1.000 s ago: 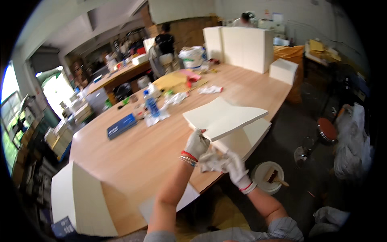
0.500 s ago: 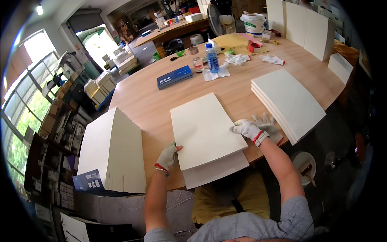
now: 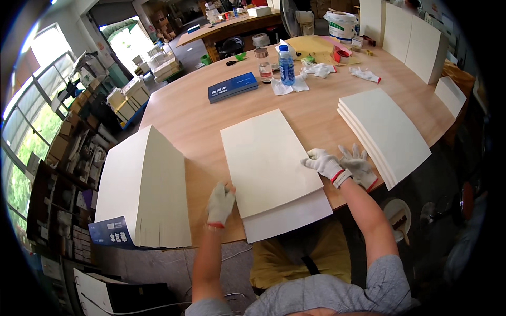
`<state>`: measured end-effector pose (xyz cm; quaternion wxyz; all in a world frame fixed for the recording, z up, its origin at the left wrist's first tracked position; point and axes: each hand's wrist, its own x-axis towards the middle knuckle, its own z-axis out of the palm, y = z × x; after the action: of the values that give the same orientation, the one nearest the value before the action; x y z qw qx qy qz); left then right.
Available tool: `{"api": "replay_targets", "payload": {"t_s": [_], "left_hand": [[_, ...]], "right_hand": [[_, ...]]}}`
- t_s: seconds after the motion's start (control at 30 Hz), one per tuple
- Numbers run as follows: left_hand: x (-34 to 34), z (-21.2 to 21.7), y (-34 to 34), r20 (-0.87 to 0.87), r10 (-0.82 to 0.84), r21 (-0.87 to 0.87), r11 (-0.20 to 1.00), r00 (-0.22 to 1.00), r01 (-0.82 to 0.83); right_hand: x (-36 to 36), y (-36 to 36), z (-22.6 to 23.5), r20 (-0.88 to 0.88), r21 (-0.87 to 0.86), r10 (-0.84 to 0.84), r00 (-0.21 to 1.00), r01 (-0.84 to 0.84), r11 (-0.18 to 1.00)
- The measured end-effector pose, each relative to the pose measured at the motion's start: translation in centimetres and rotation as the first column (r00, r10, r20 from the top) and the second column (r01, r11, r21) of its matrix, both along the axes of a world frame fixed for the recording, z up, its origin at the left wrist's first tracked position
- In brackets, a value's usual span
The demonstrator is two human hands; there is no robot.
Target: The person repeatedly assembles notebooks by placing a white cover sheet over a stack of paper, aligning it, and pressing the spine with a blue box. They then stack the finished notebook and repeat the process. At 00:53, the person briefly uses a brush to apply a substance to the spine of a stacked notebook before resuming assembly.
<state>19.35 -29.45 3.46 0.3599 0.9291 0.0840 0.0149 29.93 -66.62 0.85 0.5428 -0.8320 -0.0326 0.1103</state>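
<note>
A cream rectangular board (image 3: 269,163) lies flat before me, its far end angled left. Below its near edge a white sheet (image 3: 290,217) sticks out past the table edge. My right hand (image 3: 322,163), in a white work glove, grips the board's right edge with the thumb on top. At the left edge, low down, is my gloved left hand (image 3: 220,204) with its fingers curled together; the fingertips are bare, and what they pinch, if anything, is hidden. Beside my right wrist lies a spare glove (image 3: 359,166).
A tall cream stack (image 3: 153,195) with a blue printed piece stands left. At right is a low stack of cream boards (image 3: 387,134). Farther back are a blue box (image 3: 233,88), a jar (image 3: 264,68), a blue-labelled bottle (image 3: 286,67) and a white bucket (image 3: 340,27).
My left hand has turned more upright, and its thumb has left the board's top. My right hand keeps its grip on the right edge. The view has shifted slightly.
</note>
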Motion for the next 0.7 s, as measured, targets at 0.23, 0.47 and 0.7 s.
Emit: {"api": "replay_targets", "payload": {"t_s": [0.23,0.47,0.7], "left_hand": [[-11.1,0.1,-3.8,0.238,-0.126,0.223,0.972,0.963,0.072],[-11.1,-0.7,-3.7,0.224,-0.098,0.115,0.991,0.970,0.074],[-11.1,-0.9,-3.1,0.262,-0.136,0.161,0.982,0.955,0.096]], "right_hand": [[-0.5,-0.5,1.4,0.083,-0.203,0.080,0.993,-0.061,0.977],[-0.6,-0.6,0.6,0.102,-0.198,0.066,0.993,-0.045,0.979],[-2.6,0.3,4.7,0.165,-0.422,0.073,0.984,0.003,0.907]]}}
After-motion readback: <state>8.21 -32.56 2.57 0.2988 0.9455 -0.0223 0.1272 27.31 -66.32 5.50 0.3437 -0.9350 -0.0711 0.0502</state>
